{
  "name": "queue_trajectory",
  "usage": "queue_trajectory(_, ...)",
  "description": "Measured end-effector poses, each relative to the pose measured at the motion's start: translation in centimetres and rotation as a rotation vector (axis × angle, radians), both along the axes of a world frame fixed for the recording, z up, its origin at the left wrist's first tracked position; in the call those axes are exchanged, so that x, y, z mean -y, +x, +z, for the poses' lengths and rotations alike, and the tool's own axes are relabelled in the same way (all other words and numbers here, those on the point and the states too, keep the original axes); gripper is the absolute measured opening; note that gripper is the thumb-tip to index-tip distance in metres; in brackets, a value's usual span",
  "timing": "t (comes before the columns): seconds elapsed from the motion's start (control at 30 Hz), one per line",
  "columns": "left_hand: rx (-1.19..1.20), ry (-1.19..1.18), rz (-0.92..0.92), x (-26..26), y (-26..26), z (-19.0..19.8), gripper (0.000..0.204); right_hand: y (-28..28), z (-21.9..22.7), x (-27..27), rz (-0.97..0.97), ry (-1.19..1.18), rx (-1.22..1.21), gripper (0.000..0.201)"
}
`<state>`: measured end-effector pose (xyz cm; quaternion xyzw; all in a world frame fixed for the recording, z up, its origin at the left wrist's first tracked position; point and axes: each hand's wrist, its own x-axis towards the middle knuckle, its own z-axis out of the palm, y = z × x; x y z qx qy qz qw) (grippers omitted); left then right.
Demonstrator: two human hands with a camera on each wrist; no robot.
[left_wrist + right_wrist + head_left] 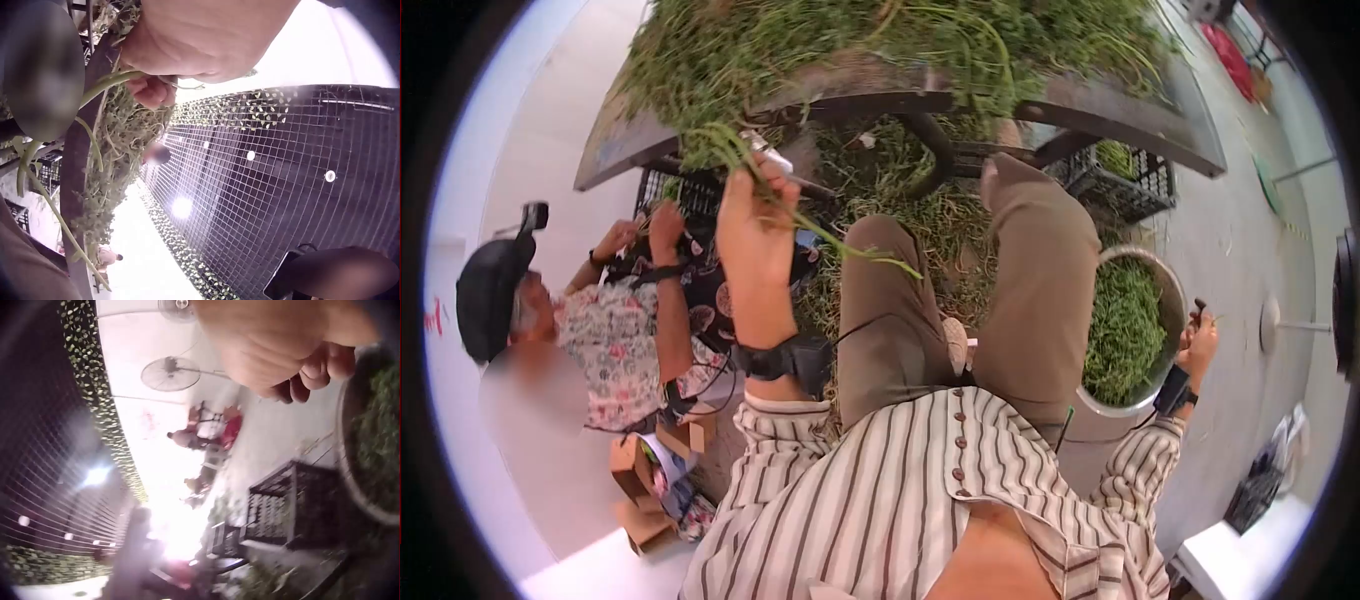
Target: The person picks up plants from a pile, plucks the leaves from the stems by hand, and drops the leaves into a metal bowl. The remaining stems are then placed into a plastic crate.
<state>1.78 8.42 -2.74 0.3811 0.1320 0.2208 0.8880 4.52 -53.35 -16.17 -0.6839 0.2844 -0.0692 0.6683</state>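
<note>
In the head view my left hand (755, 230) is raised in front of the table edge and pinches a few long green plant stems (855, 252). One stem trails down toward my knee, and a shiny silver thing (768, 152) shows beside the fingertips. The left wrist view has the same stem (59, 215) hanging below the left hand (200, 37). Out to the right, my right hand (1197, 345) is beside a round metal basin (1178, 300) of cut greens (1122, 335). Its fingers (315, 369) hang loosely curled, with nothing visible in them.
A heap of green plants (850, 45) covers the table (1190, 125) ahead. Black crates (1135, 185) stand beneath it, and loose stems litter the floor (945, 235). Another person (615, 340) sits close on the left, near an open cardboard box (635, 470).
</note>
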Motion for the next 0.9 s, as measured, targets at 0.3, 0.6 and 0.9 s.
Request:
queue_trajectory(0.3, 0.068, -0.089, -0.103, 2.9, 0.1, 0.1, 0.025, 2.9, 19.6, -31.3, 1.084, 0.015, 0.409, 0.031)
queue_trajectory(0.6, 0.032, -0.031, -0.129, 5.9, -0.3, 0.5, 0.027, 1.5, 12.9, -41.7, 1.501, 0.22, 0.265, 0.019)
queue_trajectory(0.9, -0.012, 0.204, -0.188, 4.8, -1.0, -0.6, 0.043, 2.3, 17.3, -33.3, 0.812, 0.182, 0.545, 0.015)
